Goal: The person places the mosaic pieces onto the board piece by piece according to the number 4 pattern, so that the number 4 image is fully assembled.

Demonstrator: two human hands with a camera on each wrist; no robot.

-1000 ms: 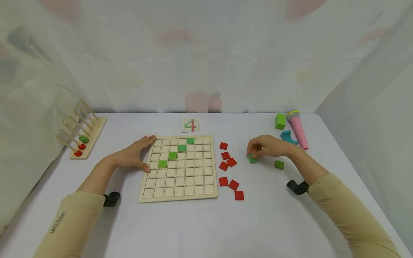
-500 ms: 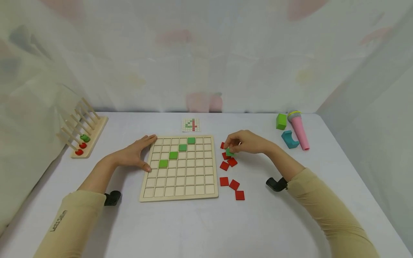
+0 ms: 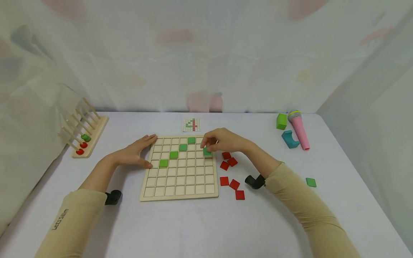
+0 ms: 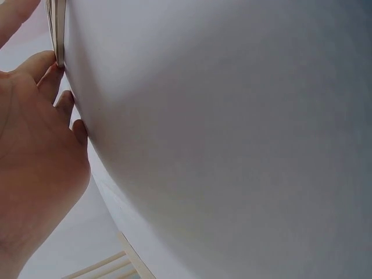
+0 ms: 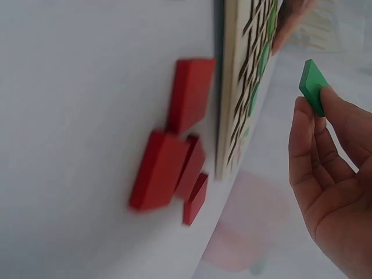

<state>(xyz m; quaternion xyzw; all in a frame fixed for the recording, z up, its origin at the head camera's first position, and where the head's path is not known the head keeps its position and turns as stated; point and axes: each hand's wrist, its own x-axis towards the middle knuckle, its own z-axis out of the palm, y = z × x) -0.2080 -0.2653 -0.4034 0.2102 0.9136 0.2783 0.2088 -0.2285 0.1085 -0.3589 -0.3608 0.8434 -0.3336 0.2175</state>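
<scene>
A square wooden grid board (image 3: 180, 181) lies on the table, with several green tiles set along a diagonal of its upper left part. My left hand (image 3: 133, 152) rests at the board's left side, fingers spread, with the thumb and fingertips at its edge. Between thumb and fingers my right hand (image 3: 222, 139) pinches a green square tile (image 5: 314, 86), over the board's right columns in the head view. Several red square tiles (image 3: 224, 165) lie loose just right of the board.
Behind the board lies a small pattern card (image 3: 191, 125). A pegged wooden stand (image 3: 91, 138) is at the left. At the back right are a green block (image 3: 281, 122), a teal curved piece (image 3: 290, 139) and a pink toy microphone (image 3: 300, 130). A green tile (image 3: 311, 182) lies beside the right sleeve.
My right hand has carried the green tile leftward from the table on the right, past the red tiles, to over the board. The left hand has stayed at the board's edge.
</scene>
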